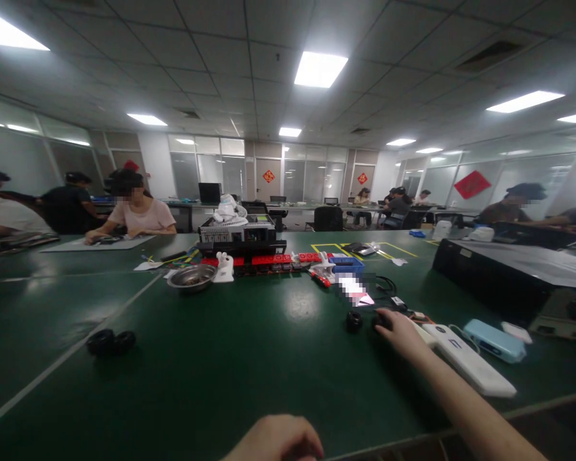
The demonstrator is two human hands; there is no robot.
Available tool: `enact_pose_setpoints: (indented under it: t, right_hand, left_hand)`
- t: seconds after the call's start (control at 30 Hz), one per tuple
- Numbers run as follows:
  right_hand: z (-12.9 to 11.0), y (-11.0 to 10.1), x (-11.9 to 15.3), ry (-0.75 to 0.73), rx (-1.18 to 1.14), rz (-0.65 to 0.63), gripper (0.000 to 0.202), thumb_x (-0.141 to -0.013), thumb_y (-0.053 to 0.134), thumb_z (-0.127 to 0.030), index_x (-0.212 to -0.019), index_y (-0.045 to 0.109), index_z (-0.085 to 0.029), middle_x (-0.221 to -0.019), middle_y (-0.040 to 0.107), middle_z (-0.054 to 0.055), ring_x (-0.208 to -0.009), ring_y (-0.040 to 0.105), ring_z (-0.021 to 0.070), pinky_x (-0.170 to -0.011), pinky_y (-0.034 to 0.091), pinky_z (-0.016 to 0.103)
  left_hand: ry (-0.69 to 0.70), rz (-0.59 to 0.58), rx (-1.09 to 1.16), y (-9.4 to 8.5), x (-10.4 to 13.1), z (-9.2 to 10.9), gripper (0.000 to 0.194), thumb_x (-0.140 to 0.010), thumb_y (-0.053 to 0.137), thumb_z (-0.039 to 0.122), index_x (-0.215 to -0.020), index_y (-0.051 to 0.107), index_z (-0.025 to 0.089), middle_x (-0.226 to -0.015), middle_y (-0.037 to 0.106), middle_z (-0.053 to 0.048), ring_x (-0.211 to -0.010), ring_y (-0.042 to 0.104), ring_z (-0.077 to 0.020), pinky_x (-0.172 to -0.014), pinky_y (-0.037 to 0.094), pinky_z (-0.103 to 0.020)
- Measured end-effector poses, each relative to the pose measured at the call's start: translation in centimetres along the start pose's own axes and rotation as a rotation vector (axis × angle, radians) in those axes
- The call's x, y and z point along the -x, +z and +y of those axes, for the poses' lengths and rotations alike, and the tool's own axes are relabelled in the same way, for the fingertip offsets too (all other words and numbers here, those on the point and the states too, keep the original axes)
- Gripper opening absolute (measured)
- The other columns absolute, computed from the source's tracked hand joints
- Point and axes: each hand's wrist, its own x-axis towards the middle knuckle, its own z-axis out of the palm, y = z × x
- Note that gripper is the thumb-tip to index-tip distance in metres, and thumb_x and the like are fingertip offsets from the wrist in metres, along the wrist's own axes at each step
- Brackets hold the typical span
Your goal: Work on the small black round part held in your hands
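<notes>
My right hand (393,330) reaches out over the right part of the table, its fingers closed around a small black wheel (377,322), mostly covered by them. Just left of it, apart, sits another black wheel (354,321). Two more black wheels (100,343) rest side by side at the left, near a pale line on the green table (211,371). Low in the picture is my left hand (281,438), cut off by the bottom edge. Its fingers are curled inward, and whatever lies inside them, if anything, is hidden.
A metal bowl (192,278) stands beside a red and black assembly (269,262) at the back. To the right lie a lit phone (354,291), black cables, a white power bank (470,362) and a light blue case (495,340). A big black box (489,275) stands behind them. People sit at other tables.
</notes>
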Motion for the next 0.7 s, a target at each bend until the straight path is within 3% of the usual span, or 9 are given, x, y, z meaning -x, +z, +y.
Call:
enact_pose_setpoints:
  t: [0.1, 0.17, 0.23, 0.3, 0.37, 0.47, 0.6, 0.7]
  right_hand:
    - [1.0, 1.8, -1.4, 0.038, 0.040, -0.040, 0.042, -0.072, 0.048, -0.021, -0.111, 0.049, -0.007, -0.106, 0.056, 0.016, -0.098, 0.053, 0.0242, -0.085, 0.040, 0.033]
    - [1.2, 2.0, -1.4, 0.039, 0.060, -0.026, 0.046, -0.072, 0.050, -0.025, -0.114, 0.046, -0.005, -0.106, 0.055, 0.017, -0.097, 0.053, 0.0247, -0.083, 0.041, 0.032]
    - [0.4, 1.6, -1.2, 0.008, 0.126, 0.074, 0.053, -0.071, 0.051, -0.031, -0.116, 0.042, -0.006, -0.108, 0.054, 0.018, -0.098, 0.052, 0.0274, -0.082, 0.042, 0.035]
    - [-2.0, 0.9, -1.0, -0.053, 0.168, 0.220, 0.052, -0.073, 0.049, -0.036, -0.116, 0.043, -0.008, -0.109, 0.052, 0.017, -0.098, 0.050, 0.0294, -0.081, 0.041, 0.039]
    - [-6.2, 0.5, -0.9, -0.136, 0.090, 0.302, 0.044, -0.077, 0.044, -0.037, -0.111, 0.046, -0.011, -0.105, 0.054, 0.014, -0.095, 0.051, 0.0260, -0.080, 0.041, 0.036]
    - [-14.8, 0.8, -0.5, -0.361, -0.111, 0.183, 0.035, -0.079, 0.041, -0.035, -0.107, 0.048, -0.015, -0.099, 0.056, 0.010, -0.079, 0.055, 0.0174, -0.071, 0.044, 0.028]
    - [-27.7, 3.4, 0.2, -0.812, -0.184, -0.033, 0.023, -0.080, 0.041, -0.025, -0.098, 0.053, -0.019, -0.092, 0.059, 0.005, -0.086, 0.052, 0.0162, -0.076, 0.041, 0.027]
    - [-37.2, 6.4, 0.6, -1.014, -0.192, -0.147, 0.025, -0.079, 0.041, -0.027, -0.100, 0.052, -0.019, -0.089, 0.060, 0.005, -0.086, 0.052, 0.0178, -0.076, 0.041, 0.030]
  left_hand:
    - [-0.051, 0.200, -0.205, -3.3, 2.6, 0.0, 0.026, -0.080, 0.038, 0.037, -0.093, 0.055, 0.023, -0.087, 0.060, -0.002, -0.075, 0.054, -0.0139, -0.066, 0.043, -0.023]
    - [-0.144, 0.302, -0.313, -4.7, 3.4, -1.1, 0.026, -0.080, 0.039, 0.036, -0.097, 0.054, 0.023, -0.094, 0.059, -0.003, -0.085, 0.053, -0.0159, -0.075, 0.042, -0.026]
    - [-0.179, 0.316, -0.400, -5.6, 3.3, -2.9, 0.033, -0.079, 0.040, 0.036, -0.109, 0.050, 0.024, -0.113, 0.053, -0.004, -0.105, 0.045, -0.0197, -0.090, 0.035, -0.034]
    - [-0.168, 0.223, -0.454, -5.9, 2.3, -4.7, 0.045, -0.079, 0.041, 0.040, -0.122, 0.038, 0.027, -0.131, 0.037, -0.004, -0.121, 0.028, -0.0233, -0.099, 0.021, -0.042]
    - [-0.179, 0.141, -0.483, -5.9, 0.9, -6.1, 0.061, -0.076, 0.042, 0.049, -0.129, 0.025, 0.025, -0.138, 0.024, -0.007, -0.126, 0.016, -0.0271, -0.100, 0.012, -0.049]
    - [-0.187, 0.144, -0.517, -5.5, -0.8, -7.2, 0.070, -0.074, 0.035, 0.058, -0.131, 0.020, 0.021, -0.140, 0.016, -0.011, -0.127, 0.007, -0.0313, -0.097, 0.004, -0.056]
    - [-0.169, 0.192, -0.456, -5.1, -1.1, -7.5, 0.069, -0.073, 0.039, 0.057, -0.129, 0.026, 0.019, -0.137, 0.024, -0.012, -0.125, 0.013, -0.0343, -0.097, 0.003, -0.056]
    - [-0.145, 0.233, -0.174, -4.9, -1.0, -8.1, 0.056, -0.071, 0.047, 0.050, -0.120, 0.040, 0.024, -0.130, 0.037, -0.005, -0.121, 0.022, -0.0342, -0.098, 0.012, -0.050]
